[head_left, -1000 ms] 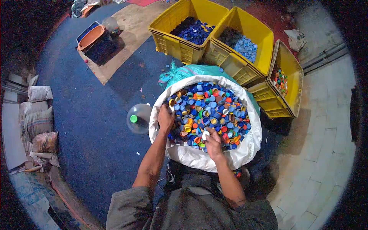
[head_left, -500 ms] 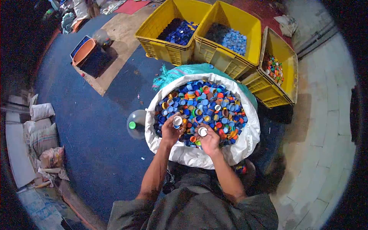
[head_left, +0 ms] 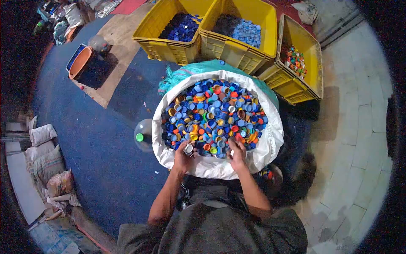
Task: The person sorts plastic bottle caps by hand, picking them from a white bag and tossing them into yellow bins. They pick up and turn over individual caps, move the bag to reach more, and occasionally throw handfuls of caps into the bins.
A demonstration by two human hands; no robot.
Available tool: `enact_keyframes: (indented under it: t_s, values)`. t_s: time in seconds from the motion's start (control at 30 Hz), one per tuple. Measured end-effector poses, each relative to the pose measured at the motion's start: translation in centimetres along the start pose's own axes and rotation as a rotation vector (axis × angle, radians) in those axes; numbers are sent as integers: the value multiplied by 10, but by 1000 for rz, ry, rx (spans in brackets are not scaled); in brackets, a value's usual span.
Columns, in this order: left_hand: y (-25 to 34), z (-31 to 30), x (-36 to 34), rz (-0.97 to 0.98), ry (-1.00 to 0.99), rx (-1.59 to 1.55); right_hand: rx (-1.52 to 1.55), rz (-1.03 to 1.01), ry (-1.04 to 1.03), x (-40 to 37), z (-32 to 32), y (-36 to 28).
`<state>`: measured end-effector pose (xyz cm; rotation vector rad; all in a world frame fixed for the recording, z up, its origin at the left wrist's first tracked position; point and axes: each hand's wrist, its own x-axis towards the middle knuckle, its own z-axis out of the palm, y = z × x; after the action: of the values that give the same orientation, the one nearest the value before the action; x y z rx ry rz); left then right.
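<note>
White sack point(head_left: 270, 137) full of mixed caps point(head_left: 218, 116), left hand point(head_left: 182, 157) clasped round one white cap point(head_left: 188, 149), right hand point(head_left: 238, 155) round another white cap point(head_left: 232, 152)

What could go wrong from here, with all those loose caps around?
The white cap in the left grip could slip into the mixed caps and be hard to pick out again, since other white ones show there.

The white sack has a soft, crumpled rim with both forearms across it; pressing down might make it sag and spill some.

The clear container is right beside the sack, so shifting the sack could knock it.
</note>
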<state>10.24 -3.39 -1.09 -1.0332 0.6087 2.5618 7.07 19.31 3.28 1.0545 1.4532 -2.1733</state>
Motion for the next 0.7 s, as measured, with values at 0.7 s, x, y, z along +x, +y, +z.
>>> enact_keyframes:
  t_s: [0.7]
  values:
    - [4,17,-7,65,111,253,-954,-802,305,79,-23,-46]
